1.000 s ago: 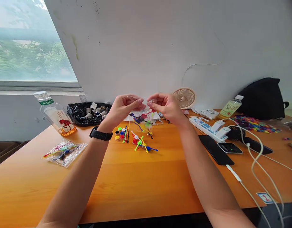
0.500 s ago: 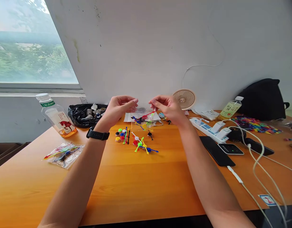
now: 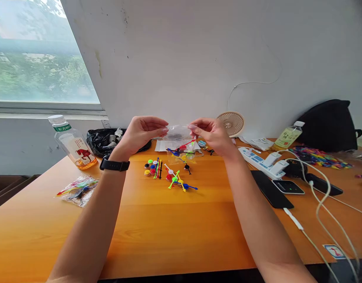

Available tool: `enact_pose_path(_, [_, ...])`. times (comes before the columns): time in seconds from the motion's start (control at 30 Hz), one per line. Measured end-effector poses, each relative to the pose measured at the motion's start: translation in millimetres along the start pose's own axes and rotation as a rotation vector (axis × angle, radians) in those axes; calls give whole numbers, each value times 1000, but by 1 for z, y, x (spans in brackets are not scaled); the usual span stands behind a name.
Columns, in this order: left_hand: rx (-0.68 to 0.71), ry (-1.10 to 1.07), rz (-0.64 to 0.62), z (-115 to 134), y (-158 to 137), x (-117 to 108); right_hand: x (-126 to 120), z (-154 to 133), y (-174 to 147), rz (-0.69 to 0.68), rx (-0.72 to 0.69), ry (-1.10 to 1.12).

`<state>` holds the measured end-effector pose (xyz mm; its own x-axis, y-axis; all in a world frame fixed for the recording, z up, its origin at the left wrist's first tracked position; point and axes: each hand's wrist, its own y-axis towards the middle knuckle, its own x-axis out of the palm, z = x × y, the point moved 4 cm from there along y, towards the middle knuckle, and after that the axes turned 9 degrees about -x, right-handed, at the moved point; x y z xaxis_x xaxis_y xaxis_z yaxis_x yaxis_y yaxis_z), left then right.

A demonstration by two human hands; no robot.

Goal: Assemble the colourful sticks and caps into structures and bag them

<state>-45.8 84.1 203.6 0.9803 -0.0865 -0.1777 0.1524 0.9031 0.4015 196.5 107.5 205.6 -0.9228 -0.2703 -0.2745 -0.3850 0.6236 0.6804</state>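
Observation:
A clear plastic bag [image 3: 178, 131] hangs between my two hands above the table, with several coloured arrow pieces showing in its lower part. My left hand [image 3: 144, 131] pinches the bag's upper left corner, a black watch on that wrist. At the upper right corner, my right hand [image 3: 210, 133] pinches it between thumb and fingers. Below on the table lie assembled arrow spinners [image 3: 176, 180] in white, green, yellow, red and blue. Loose arrows [image 3: 158, 168] lie side by side left of them, next to small round coloured bases [image 3: 150, 167]. A black arrow piece [image 3: 187, 168] sits apart.
A filled clear bag [image 3: 77, 190] and a drink bottle [image 3: 73, 143] are at left, before a black plastic bag [image 3: 100, 141]. To the right are a fan [image 3: 231, 124], power strip [image 3: 257, 162], cables, a black phone [image 3: 271, 188], another bottle [image 3: 288, 135] and a colourful pile [image 3: 319, 156].
My left hand has shifted slightly left and the bag's top edge is now stretched between both hands. The view has turned slightly left.

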Motion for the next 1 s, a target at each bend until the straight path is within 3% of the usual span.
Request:
enact_pose_path(0.13, [23,40,16,1,-2,-9,0,-6,-4,-91,18,12])
enact_pose_path(0.53, [29,-47,30,7,-3,-7,-2,-1,-2,30,-29,95])
enact_pose_path(0.73, [79,15,98,9,-2,-5,5,-5,-1,49,-22,127])
enact_pose_path(1.0, [12,112,-103,10,-5,7,9,-7,-1,57,12,104])
